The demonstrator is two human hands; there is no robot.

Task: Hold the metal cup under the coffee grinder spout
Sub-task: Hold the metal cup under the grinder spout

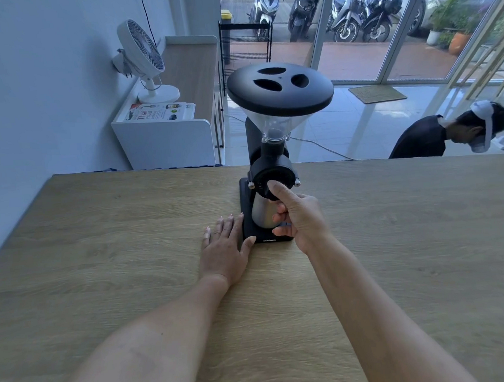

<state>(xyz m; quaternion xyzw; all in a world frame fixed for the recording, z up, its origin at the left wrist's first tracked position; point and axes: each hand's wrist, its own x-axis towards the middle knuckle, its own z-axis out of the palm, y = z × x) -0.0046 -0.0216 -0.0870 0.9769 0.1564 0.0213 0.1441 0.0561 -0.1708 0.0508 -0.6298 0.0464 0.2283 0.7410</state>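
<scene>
A black coffee grinder [273, 164] with a clear hopper and a black lid stands on the wooden table [126, 232]. The metal cup [261, 212] stands upright on the grinder's base, directly under the front grinding head. My right hand [297, 217] wraps the cup from the right, fingers curled around it and the thumb raised against the round black dial. My left hand [226, 243] lies flat on the table, fingers spread, touching the left edge of the grinder's base. The spout itself is hidden behind the dial and my thumb.
A person in black [450, 134] bends down past the table's far right edge. A white cabinet [167, 137] with a fan [141, 60] and a book stands at the back left. Glass doors with parked motorbikes lie beyond.
</scene>
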